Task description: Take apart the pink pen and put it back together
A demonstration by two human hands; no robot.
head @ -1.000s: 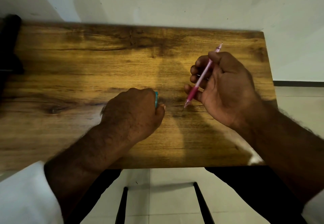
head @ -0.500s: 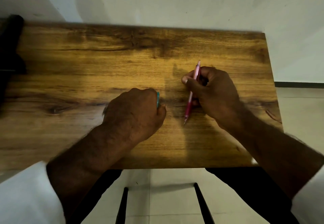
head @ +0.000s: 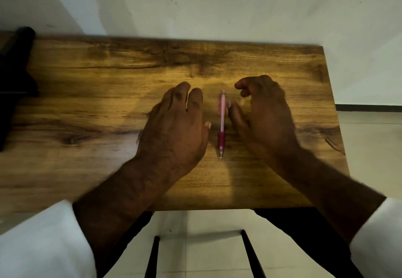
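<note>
The right hand (head: 265, 116) sits just to the right of the pink pen (head: 221, 116), relaxed and holding nothing. Its fingers are loosely curled with the fingertips (head: 240, 86) raised beyond the pen's far end, and its thumb (head: 231, 109) stretches along the pale barrel. The thumb is so near the barrel that the blur hides whether the two touch. The left hand (head: 178, 125) lies just to the left of the pen, palm down, with fingers fairly straight and spread forward. It grips nothing either, and its thumb tip (head: 207, 125) points at the pen with a narrow strip of wood showing between them. The pen lies flat between the two hands in one piece. Its light pink body is at the far end, its darker magenta grip is nearer the person, and its small metal tip (head: 220, 155) points at the near edge. It rests on a wooden table (head: 87, 81) with strong dark grain, which runs well out to the left of the pen and a shorter way to its right. Far to the left of the pen, a black object (head: 13, 71) stands at the table's end, too dark to make out. Nearer than the pen, both forearms lead back to white sleeves (head: 43, 240). Between them, a pale tiled floor (head: 206, 245) shows below the table edge, crossed by two black bars (head: 252, 253). Beyond the pen's far end rises a whitish wall (head: 217, 5) with a few dark specks.
</note>
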